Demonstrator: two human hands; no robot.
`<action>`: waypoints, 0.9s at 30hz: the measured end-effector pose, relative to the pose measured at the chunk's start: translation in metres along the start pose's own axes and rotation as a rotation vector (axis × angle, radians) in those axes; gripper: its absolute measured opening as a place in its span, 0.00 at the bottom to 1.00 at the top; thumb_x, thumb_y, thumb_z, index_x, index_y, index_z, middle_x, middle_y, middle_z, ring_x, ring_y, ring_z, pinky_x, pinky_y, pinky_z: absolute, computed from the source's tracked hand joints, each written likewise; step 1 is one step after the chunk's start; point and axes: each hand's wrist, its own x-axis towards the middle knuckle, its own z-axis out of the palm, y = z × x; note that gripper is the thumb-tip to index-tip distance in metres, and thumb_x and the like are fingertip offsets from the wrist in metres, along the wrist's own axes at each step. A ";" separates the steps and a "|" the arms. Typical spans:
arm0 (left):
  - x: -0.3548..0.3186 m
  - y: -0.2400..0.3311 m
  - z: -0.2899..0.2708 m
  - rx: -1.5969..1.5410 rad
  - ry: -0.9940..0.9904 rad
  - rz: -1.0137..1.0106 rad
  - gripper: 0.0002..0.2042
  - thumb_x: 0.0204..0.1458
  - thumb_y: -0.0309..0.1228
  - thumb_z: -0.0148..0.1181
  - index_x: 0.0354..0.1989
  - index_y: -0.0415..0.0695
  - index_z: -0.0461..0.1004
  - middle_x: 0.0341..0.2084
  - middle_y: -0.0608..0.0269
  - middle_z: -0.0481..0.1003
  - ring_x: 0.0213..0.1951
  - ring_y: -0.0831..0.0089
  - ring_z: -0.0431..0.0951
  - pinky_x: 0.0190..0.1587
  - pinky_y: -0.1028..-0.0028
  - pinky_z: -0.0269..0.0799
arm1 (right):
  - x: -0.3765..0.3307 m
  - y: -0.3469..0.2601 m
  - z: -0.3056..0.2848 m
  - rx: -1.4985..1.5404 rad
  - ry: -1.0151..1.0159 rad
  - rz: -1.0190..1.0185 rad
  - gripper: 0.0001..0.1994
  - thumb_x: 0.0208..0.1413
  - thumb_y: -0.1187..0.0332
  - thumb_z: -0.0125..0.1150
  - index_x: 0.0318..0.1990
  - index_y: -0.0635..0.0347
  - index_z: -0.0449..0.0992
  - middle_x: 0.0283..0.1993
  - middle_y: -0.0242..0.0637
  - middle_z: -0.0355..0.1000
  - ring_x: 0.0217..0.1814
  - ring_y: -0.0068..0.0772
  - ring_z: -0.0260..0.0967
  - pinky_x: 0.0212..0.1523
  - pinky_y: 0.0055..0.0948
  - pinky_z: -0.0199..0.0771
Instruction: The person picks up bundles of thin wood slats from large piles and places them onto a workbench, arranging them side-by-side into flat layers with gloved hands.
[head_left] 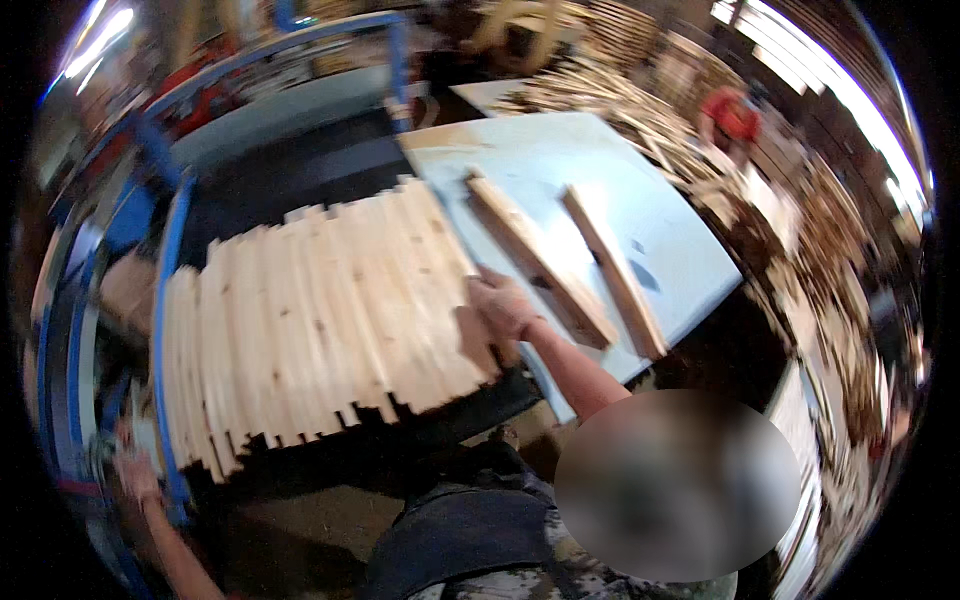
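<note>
Slats: row of pale wooden slats [320, 320] lying side by side between both hands, beside the light-blue tabletop [560, 160]
Right hand [500, 305]: fingers curled, pressing the row's right edge
Left hand [135, 475]: at the blue frame [170, 300]; blurred, grip cannot be told

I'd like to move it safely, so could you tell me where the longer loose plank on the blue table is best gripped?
Probably near the middle of the longer plank, pinching its two long edges from above: it lies flat and diagonal on the blue table, narrow enough for one hand, and the right hand is already beside it.

The light is dim and warm; bright strip lamps [840, 90] glare at the upper right. Strong fisheye bending, motion blur everywhere.
</note>
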 end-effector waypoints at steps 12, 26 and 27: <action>-0.245 0.377 0.019 -1.011 -0.682 0.233 0.26 0.71 0.40 0.49 0.69 0.30 0.66 0.62 0.43 0.74 0.62 0.55 0.77 0.66 0.60 0.72 | -0.120 0.039 -0.059 -0.218 0.381 -0.261 0.28 0.62 0.55 0.64 0.67 0.57 0.73 0.58 0.53 0.77 0.61 0.52 0.75 0.66 0.44 0.72; -0.523 0.597 0.068 -1.042 -1.798 0.445 0.32 0.59 0.47 0.67 0.61 0.30 0.74 0.49 0.47 0.81 0.50 0.58 0.83 0.57 0.58 0.78 | -0.218 0.168 -0.223 -0.749 0.549 0.474 0.14 0.59 0.67 0.59 0.49 0.62 0.79 0.48 0.48 0.79 0.51 0.44 0.80 0.52 0.40 0.82; -0.541 0.606 0.063 -1.015 -1.838 0.462 0.28 0.60 0.41 0.64 0.60 0.29 0.74 0.49 0.47 0.81 0.50 0.58 0.82 0.57 0.59 0.78 | -0.224 0.159 -0.226 -0.646 0.479 0.573 0.12 0.55 0.69 0.61 0.45 0.63 0.80 0.47 0.50 0.79 0.51 0.47 0.79 0.52 0.42 0.83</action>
